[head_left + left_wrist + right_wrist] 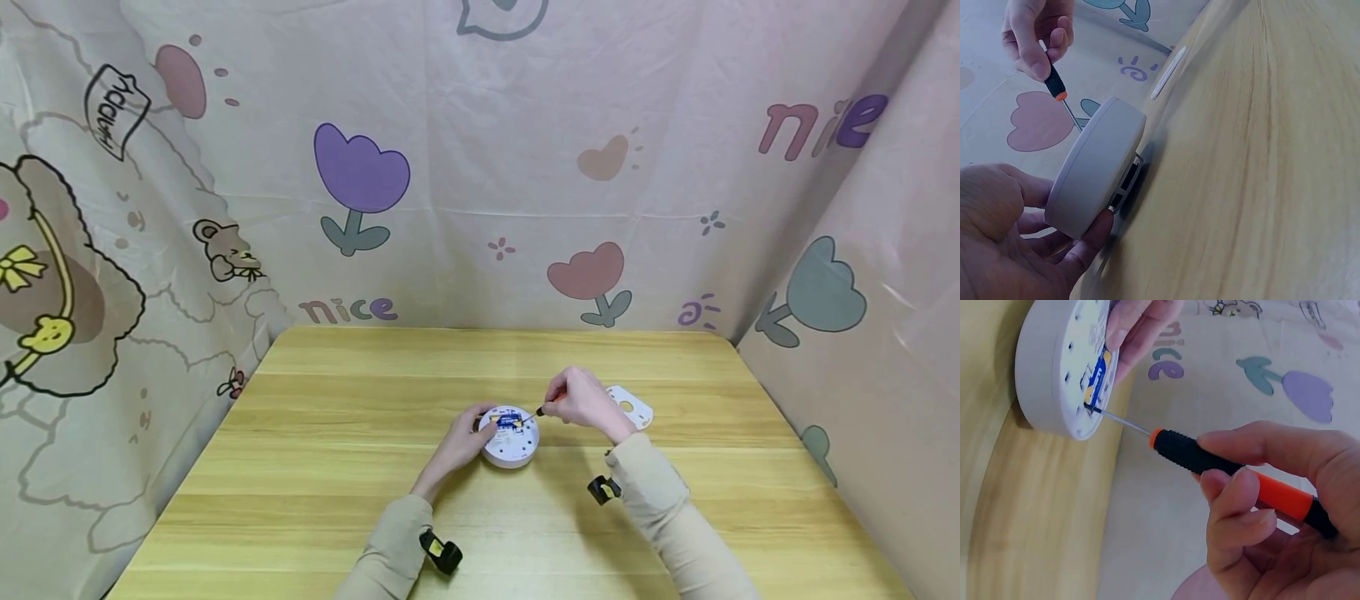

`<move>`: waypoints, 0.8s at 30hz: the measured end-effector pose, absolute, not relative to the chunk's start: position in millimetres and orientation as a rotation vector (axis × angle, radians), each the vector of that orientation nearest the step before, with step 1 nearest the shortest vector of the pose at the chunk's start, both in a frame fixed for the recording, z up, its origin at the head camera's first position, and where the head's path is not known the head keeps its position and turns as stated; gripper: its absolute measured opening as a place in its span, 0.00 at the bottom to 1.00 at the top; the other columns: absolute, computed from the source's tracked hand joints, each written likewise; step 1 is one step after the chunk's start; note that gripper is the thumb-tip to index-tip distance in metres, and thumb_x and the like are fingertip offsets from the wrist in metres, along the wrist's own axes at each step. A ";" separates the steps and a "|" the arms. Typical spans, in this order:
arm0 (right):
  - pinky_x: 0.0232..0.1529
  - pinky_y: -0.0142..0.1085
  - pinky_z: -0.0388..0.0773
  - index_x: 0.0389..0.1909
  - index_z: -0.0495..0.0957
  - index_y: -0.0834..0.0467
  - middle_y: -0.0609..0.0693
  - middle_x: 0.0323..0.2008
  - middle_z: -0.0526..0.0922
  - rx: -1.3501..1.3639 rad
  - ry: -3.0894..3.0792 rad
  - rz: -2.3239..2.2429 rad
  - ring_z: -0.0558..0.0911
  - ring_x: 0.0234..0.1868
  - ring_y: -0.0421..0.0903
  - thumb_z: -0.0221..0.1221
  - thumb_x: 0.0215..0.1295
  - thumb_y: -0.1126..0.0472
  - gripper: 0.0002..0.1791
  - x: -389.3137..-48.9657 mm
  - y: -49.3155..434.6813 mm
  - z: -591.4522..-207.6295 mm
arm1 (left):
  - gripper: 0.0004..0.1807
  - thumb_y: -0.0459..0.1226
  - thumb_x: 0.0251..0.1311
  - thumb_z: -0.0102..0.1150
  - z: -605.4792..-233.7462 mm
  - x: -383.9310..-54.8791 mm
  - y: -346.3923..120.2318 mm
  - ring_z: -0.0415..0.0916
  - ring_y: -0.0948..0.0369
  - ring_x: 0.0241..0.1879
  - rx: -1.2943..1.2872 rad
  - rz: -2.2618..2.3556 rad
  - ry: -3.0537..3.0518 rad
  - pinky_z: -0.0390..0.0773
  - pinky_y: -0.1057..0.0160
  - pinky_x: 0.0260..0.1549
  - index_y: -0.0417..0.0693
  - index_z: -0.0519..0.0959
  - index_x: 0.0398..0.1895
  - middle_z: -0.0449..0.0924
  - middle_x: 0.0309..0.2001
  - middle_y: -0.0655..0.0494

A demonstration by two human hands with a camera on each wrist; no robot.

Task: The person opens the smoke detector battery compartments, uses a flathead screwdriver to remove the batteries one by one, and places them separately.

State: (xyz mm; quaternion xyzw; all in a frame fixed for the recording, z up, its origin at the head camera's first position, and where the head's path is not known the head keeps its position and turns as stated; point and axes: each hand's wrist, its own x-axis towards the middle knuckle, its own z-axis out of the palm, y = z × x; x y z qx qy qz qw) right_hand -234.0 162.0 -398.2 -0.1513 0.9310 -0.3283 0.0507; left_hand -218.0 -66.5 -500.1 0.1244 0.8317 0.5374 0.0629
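Observation:
A round white smoke alarm [512, 454] is held slightly tilted just above the table, its back side with small holes facing up. My left hand [459, 443] grips its left edge, thumb on the back face and fingers beneath. In the right wrist view, a blue-and-yellow battery [1097, 378] sits in a slot in that face. My right hand [585, 400] holds a black-and-orange screwdriver [1179, 450] by its handle. The screwdriver's tip touches the alarm at one end of the battery.
A flat white plate [641, 411] with a round central hole lies on the wooden table [345, 392], beyond my right wrist. Printed fabric [480, 167] hangs behind the table and on both sides.

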 end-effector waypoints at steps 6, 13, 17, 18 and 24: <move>0.14 0.26 0.67 0.25 0.86 0.64 0.45 0.14 0.80 -0.411 2.613 -1.273 0.75 0.15 0.40 0.66 0.55 0.69 0.03 -244.1 176.1 -408.6 | 0.23 0.33 0.71 0.53 -500.2 -219.4 -67.1 0.65 0.36 0.70 0.359 1.644 2.503 0.61 0.37 0.73 0.31 0.71 0.65 0.71 0.66 0.30; 0.15 0.25 0.70 0.32 0.85 0.73 0.45 0.14 0.79 -0.362 2.406 -1.503 0.73 0.14 0.35 0.66 0.57 0.69 0.08 -253.0 194.2 -427.5 | 0.22 0.32 0.71 0.53 -500.7 -219.7 -68.4 0.66 0.36 0.69 0.376 1.656 2.496 0.63 0.37 0.72 0.30 0.71 0.65 0.72 0.65 0.30; 0.17 0.25 0.71 0.35 0.84 0.75 0.45 0.16 0.81 -0.289 2.330 -1.570 0.74 0.16 0.35 0.66 0.58 0.69 0.10 -253.6 200.5 -434.7 | 0.22 0.31 0.71 0.53 -500.3 -218.1 -68.8 0.68 0.36 0.67 0.382 1.662 2.489 0.65 0.37 0.71 0.30 0.71 0.65 0.73 0.64 0.30; 0.18 0.25 0.71 0.36 0.84 0.75 0.45 0.17 0.81 -0.280 2.320 -1.583 0.74 0.16 0.35 0.66 0.58 0.69 0.10 -253.3 201.6 -435.9 | 0.22 0.31 0.71 0.53 -500.3 -217.8 -68.8 0.68 0.37 0.67 0.387 1.661 2.490 0.65 0.37 0.70 0.30 0.71 0.65 0.73 0.64 0.30; 0.18 0.25 0.71 0.37 0.84 0.73 0.46 0.19 0.83 -0.218 2.248 -1.650 0.75 0.17 0.35 0.66 0.59 0.69 0.10 -252.6 208.1 -444.9 | 0.22 0.31 0.71 0.53 -501.8 -217.9 -68.5 0.69 0.37 0.66 0.395 1.663 2.489 0.66 0.37 0.70 0.30 0.71 0.65 0.74 0.63 0.31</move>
